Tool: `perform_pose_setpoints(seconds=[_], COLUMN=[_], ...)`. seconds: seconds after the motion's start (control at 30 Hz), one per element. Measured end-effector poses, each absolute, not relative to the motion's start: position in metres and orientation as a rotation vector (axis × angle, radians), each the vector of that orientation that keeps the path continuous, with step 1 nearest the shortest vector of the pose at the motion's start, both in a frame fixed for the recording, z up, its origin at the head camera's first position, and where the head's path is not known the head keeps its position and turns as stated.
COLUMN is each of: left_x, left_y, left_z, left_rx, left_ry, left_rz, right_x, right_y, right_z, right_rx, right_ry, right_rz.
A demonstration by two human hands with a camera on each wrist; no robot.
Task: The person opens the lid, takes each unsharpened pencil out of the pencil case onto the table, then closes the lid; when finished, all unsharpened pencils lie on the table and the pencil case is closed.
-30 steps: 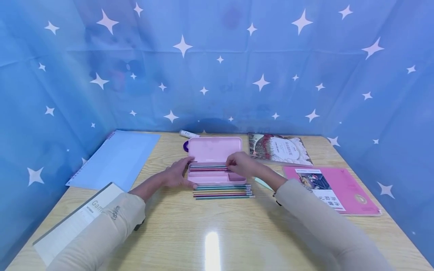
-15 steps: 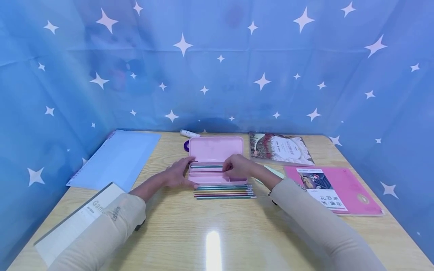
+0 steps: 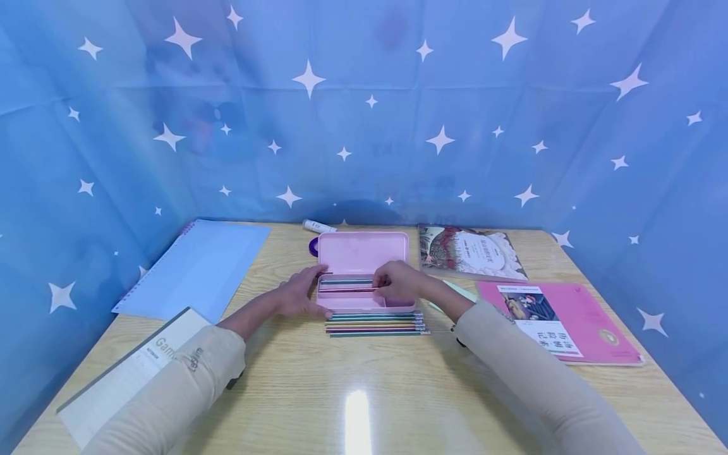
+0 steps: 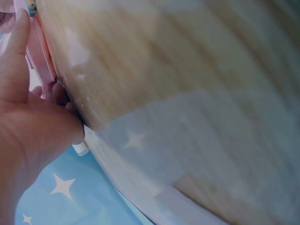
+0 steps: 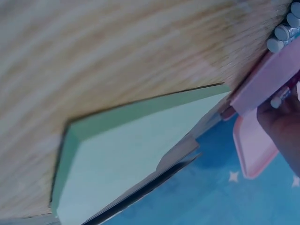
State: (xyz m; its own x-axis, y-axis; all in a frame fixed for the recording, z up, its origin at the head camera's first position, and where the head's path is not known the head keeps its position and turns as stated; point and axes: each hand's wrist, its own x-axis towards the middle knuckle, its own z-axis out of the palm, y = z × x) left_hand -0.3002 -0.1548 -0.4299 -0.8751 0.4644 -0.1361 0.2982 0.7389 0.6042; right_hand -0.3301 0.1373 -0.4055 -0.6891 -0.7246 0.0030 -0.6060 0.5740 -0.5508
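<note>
A pink pencil case (image 3: 364, 251) lies with its lid up on the table. My left hand (image 3: 297, 291) holds its left end, thumb at the front corner and fingers at the back. My right hand (image 3: 399, 281) pinches a dark red pencil (image 3: 348, 290) over the case's right part; the pencil's eraser end (image 5: 280, 97) pokes out beside the fingers in the right wrist view. More pencils (image 3: 347, 281) lie in the back compartment, partly hidden by the right hand. Several coloured pencils (image 3: 372, 324) lie in a row in front of the case.
Behind the case are a white tube (image 3: 320, 225) and a purple round thing (image 3: 313, 246). At left lie a light blue spiral notebook (image 3: 199, 268) and a white notebook (image 3: 142, 360). A picture book (image 3: 472, 251), a pink book (image 3: 591, 316) and a pale green pad (image 5: 136, 140) are at right.
My right hand has shifted slightly left, and the dark red pencil in it has come forward from the back compartment. The left hand stays at the case's left end.
</note>
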Motion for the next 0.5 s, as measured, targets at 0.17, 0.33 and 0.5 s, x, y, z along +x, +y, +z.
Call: perform_pose_setpoints(seconds=[0.17, 0.33, 0.5], left_x=[-0.301, -0.302, -0.302], left_y=[-0.155, -0.154, -0.153], left_z=[-0.431, -0.432, -0.432], left_rx=[0.590, 0.598, 0.594], left_ry=[2.665, 2.660, 2.665], left_rz=[0.839, 0.838, 0.839], right_x=[-0.329, -0.319, -0.295], right_y=[0.140, 0.147, 0.161], right_z=[-0.405, -0.399, -0.392], right_rx=[-1.130, -1.120, -1.124], right_ry=[2.632, 2.704, 2.667], right_rz=[-0.794, -0.844, -0.952])
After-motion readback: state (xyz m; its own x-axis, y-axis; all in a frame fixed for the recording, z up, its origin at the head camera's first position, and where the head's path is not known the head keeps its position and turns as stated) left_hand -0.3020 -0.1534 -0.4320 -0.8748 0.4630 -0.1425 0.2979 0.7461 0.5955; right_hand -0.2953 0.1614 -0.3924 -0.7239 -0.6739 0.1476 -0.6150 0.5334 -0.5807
